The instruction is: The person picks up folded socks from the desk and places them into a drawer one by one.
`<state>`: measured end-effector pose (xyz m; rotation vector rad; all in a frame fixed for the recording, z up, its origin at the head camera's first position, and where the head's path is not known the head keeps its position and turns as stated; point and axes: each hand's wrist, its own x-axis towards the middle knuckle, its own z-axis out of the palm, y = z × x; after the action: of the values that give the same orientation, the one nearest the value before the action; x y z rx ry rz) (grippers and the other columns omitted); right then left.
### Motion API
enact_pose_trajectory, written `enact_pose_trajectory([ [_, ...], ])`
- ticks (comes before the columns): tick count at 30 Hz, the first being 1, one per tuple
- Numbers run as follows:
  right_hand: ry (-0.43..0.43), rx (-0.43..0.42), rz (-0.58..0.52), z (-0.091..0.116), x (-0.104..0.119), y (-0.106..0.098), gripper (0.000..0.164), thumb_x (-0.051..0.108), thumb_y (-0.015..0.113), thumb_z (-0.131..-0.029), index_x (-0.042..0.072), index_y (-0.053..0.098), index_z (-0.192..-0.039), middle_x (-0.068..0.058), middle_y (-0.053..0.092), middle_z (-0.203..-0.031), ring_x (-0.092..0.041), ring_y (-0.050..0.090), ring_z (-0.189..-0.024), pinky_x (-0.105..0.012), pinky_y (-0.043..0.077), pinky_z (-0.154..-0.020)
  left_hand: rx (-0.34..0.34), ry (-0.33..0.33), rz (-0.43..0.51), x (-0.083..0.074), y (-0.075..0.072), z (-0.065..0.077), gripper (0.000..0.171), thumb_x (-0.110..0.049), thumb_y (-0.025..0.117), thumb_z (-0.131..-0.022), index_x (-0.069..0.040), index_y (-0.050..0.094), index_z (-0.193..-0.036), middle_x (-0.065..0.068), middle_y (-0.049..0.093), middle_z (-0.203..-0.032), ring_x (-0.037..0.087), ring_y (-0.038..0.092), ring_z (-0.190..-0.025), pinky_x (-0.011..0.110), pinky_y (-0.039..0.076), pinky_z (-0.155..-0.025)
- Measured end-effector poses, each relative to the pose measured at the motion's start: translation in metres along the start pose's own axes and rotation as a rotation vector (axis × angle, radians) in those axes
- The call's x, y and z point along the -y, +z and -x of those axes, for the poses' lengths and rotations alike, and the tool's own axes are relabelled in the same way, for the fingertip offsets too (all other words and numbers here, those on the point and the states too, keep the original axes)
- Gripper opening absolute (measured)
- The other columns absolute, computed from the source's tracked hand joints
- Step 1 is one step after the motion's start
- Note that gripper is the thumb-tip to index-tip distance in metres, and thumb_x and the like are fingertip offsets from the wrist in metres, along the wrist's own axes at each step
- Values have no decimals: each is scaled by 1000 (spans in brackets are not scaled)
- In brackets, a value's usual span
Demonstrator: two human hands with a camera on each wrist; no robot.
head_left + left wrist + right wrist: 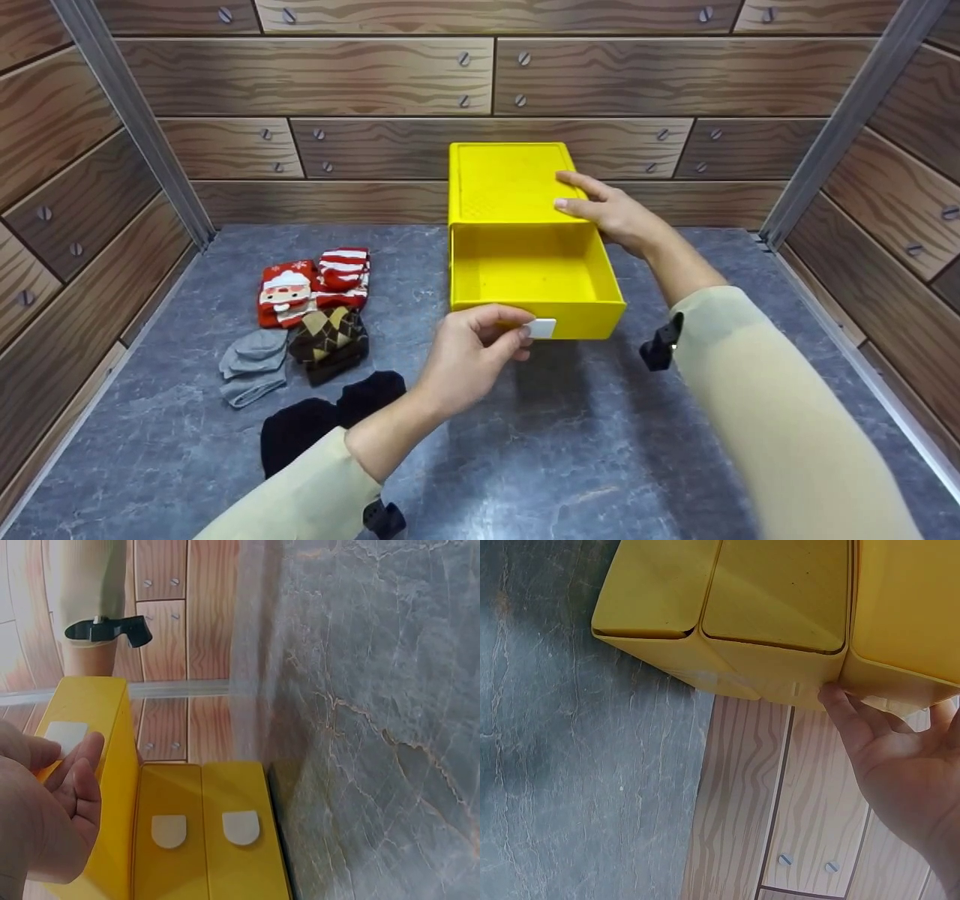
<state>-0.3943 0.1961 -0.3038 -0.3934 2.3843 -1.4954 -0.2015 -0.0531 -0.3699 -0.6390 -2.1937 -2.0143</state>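
Note:
A yellow drawer cabinet [510, 180] stands near the back wall, its top drawer [585, 322] pulled out, with nothing visible inside. My left hand [465, 364] pinches the white handle [543, 328] on that drawer's front between thumb and fingers. Against the cabinet's upper right edge lies my right hand [626, 219], two digits extended over the top. In the right wrist view, other fingers [847, 716] touch the cabinet's side. Two lower drawers with white handles [169, 831] appear closed in the left wrist view.
Left of the cabinet lie folded socks: a red Santa pair [289, 292], a brown argyle pair [330, 341], a grey pair [255, 367] and a black pair [300, 427], partly behind my left forearm. Wood-patterned walls [390, 75] enclose the grey marbled surface [525, 465].

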Motion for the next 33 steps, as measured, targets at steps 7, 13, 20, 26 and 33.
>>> enact_pose_trajectory([
  [7,6,3,-1,1,-1,1,84,49,68,-103,30,23,-171,-13,25,-173,-32,51,-139,-55,44,-115,5,10,20,2,1,7,14,0,71,-101,-1,80,-112,12,78,-104,28,77,-83,37,65,-78],
  [13,9,-4,-2,2,0,0,85,51,69,-102,32,23,-171,-12,21,-174,-32,49,-141,-56,43,-115,13,1,14,-1,3,12,14,0,71,-101,-2,80,-111,10,79,-103,23,76,-83,35,64,-77],
  [20,3,-10,7,2,0,-1,86,51,68,-102,32,22,-171,-12,20,-175,-32,48,-142,-55,43,-116,31,-7,16,-3,4,17,15,-1,71,-101,-3,81,-112,6,79,-101,26,76,-82,34,64,-78],
  [26,-1,-2,-5,1,-1,0,86,51,68,-102,32,21,-171,-11,21,-174,-32,49,-142,-55,43,-116,36,-8,14,1,4,17,15,-1,71,-101,-3,81,-112,6,79,-102,27,77,-83,34,64,-79],
  [33,-1,-2,-10,2,-1,1,87,51,68,-102,32,20,-171,-11,23,-174,-31,51,-140,-55,43,-116,81,1,43,5,-2,19,22,2,69,-102,-1,79,-120,14,79,-111,32,77,-88,35,64,-82],
])
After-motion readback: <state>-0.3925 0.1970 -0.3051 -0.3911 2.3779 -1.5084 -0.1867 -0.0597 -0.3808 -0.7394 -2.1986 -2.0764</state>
